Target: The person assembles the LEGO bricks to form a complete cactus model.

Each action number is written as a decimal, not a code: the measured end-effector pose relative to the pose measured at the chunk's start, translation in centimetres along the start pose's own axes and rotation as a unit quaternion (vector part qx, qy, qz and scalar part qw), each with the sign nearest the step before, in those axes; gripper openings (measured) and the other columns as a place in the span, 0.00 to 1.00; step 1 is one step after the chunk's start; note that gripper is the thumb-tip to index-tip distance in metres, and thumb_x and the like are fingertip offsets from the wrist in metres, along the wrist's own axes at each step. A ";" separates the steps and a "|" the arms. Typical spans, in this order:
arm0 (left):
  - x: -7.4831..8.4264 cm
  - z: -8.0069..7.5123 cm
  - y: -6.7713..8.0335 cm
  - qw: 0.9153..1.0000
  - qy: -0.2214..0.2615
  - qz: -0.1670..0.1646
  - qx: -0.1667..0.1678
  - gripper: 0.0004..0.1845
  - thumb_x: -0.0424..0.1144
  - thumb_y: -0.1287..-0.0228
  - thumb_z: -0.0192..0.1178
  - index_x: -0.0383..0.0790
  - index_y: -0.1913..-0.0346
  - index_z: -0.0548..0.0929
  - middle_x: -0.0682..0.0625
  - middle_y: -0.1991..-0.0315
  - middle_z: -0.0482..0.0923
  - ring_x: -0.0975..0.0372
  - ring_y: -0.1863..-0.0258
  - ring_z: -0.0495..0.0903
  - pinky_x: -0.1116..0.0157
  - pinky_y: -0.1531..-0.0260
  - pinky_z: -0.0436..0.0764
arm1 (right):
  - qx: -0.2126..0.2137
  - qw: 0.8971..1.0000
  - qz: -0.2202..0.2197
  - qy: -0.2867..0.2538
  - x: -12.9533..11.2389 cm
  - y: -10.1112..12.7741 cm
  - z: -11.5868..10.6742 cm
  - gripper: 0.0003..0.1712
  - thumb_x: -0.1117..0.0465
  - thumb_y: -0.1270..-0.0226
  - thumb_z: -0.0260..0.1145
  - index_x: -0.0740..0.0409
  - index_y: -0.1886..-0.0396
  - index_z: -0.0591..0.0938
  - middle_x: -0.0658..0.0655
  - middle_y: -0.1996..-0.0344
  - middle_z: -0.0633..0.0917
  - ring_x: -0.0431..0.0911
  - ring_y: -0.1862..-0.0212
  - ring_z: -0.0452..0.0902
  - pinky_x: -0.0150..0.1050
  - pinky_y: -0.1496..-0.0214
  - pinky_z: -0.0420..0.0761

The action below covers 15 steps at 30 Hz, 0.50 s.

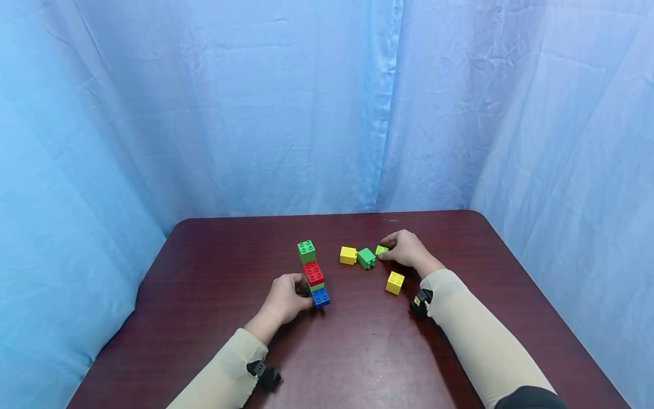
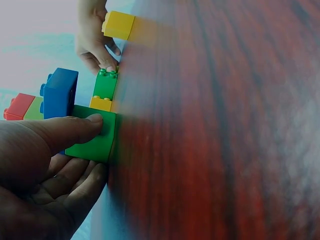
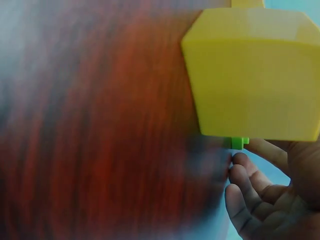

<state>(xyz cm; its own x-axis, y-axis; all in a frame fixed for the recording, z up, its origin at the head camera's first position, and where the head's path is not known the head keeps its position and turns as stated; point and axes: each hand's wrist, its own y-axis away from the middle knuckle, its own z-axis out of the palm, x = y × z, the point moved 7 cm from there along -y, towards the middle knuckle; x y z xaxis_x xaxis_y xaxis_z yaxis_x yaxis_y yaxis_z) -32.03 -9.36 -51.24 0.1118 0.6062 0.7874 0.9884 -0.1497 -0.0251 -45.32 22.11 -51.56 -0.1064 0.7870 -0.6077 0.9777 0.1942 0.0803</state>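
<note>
A stepped tower of toy building bricks stands left of centre, with a green brick (image 1: 306, 250) at the top, a red brick (image 1: 314, 274) below and a blue brick (image 1: 321, 297) lower down. My left hand (image 1: 286, 297) grips the tower near its base. In the left wrist view, the thumb presses the face of a bottom green brick (image 2: 87, 142), fingers on its other side. Over to the right, my right hand (image 1: 407, 250) pinches a small lime green brick (image 1: 381, 250) between thumb and fingers. The yellow brick hides most of that brick in the right wrist view.
A yellow brick (image 1: 348, 255) and a green brick (image 1: 366, 258) lie side by side, left of the right hand. Nearer me, another yellow brick (image 1: 395, 283) sits by the right wrist. Blue curtains (image 1: 286, 113) surround the dark red table (image 1: 214, 267).
</note>
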 end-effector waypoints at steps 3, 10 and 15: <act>0.0 0.0 0.0 1.000 0.001 0.002 -0.001 0.14 0.32 0.57 0.75 0.46 0.65 0.84 0.58 0.70 0.82 0.61 0.64 0.82 0.61 0.62 0.80 | 0.007 1.000 0.004 0.009 -0.2 0.1 0.0 0.22 0.52 0.46 0.76 0.51 0.51 0.86 0.52 0.55 0.83 0.49 0.53 0.77 0.47 0.53 0.78; -0.2 0.1 -0.1 1.000 -0.002 0.001 0.001 0.14 0.32 0.57 0.75 0.46 0.65 0.84 0.59 0.70 0.82 0.62 0.65 0.81 0.62 0.62 0.80 | 0.008 1.000 0.005 0.018 -0.2 0.0 0.1 0.20 0.50 0.48 0.77 0.49 0.54 0.87 0.51 0.59 0.84 0.48 0.56 0.77 0.46 0.56 0.78; -0.3 0.1 -0.1 1.000 0.002 -0.002 0.001 0.15 0.32 0.58 0.75 0.47 0.65 0.84 0.59 0.71 0.82 0.63 0.65 0.81 0.62 0.62 0.80 | 0.005 1.000 0.003 0.014 0.1 0.1 0.0 0.19 0.50 0.45 0.75 0.49 0.54 0.86 0.51 0.58 0.83 0.48 0.56 0.77 0.45 0.57 0.78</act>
<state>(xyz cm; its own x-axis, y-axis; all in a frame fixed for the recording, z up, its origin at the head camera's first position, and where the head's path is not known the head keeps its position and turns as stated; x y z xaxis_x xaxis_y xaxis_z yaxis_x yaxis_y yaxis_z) -32.20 -9.43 -51.60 0.1074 0.6040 0.7897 0.9890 -0.1462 -0.0227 -45.29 22.22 -51.58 -0.1043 0.8039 -0.5856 0.9802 0.1826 0.0762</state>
